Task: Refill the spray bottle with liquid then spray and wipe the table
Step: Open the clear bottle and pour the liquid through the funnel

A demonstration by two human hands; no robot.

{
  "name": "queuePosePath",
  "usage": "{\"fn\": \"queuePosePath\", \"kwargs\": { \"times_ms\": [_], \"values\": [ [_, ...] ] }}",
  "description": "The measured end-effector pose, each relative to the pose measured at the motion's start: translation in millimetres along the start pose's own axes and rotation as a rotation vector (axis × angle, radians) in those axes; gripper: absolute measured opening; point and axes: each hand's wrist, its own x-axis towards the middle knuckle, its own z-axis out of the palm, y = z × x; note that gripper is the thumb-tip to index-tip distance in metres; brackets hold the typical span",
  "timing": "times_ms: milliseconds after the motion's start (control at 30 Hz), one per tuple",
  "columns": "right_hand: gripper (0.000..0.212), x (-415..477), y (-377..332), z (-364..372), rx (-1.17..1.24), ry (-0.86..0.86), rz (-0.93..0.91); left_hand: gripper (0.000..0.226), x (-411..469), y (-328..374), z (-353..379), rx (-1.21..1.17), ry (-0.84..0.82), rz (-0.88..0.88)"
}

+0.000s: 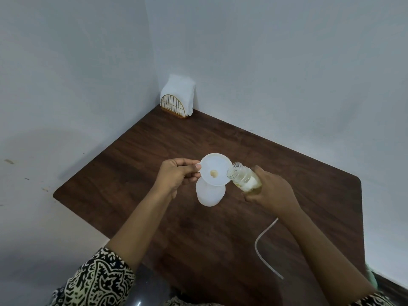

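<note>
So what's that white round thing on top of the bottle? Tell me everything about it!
It's a funnel, white and a bit see-through, probably plastic. Its wide round rim faces up, and the small hole in the middle shows something pale yellowish. Its narrow end sits in the neck of the white spray bottle, which stands on the brown table. The left hand pinches its rim on the left. On the right, the open mouth of a tilted clear bottle, held by the right hand, is right at its rim.

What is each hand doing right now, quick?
Left hand: closed, pinching the funnel rim, steadying it on the white bottle.
Right hand: closed around the jar, tipping it toward the funnel.
</note>
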Motion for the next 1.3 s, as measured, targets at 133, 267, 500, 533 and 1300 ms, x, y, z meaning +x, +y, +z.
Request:
{"fn": "queuePosePath", "kwargs": {
  "times_ms": [133, 267, 500, 533, 1300],
  "values": [
    [0.048, -0.6, -2.2, -1.6, -0.025, -0.011, -0.001, 0.007, -0.8, 0.9, -0.3, 0.004, 0.0, -0.005],
    [0.048, -0.1, -3.6, -1.7, -0.054, -0.006, -0.001, 0.007, -1.9, 2.1, 0.2, -0.011, 0.0, -0.012],
    [0.048, 1.6, -2.2, -3.3, -0.068, -0.018, 0.005, 0.006, -2.1, 2.7, -0.6, -0.021, -0.013, -0.018],
    [0.047, 1.8, -2.4, -3.5, -0.069, -0.016, 0.005, 0.007, -1.7, 2.4, -0.8, -0.022, -0.016, -0.016],
    [0.045, 9.7, -1.5, -8.2, -0.111, -0.065, -0.01, 0.005, 2.4, 4.9, -0.5, 0.001, -0.001, -0.024]
  ]
}}
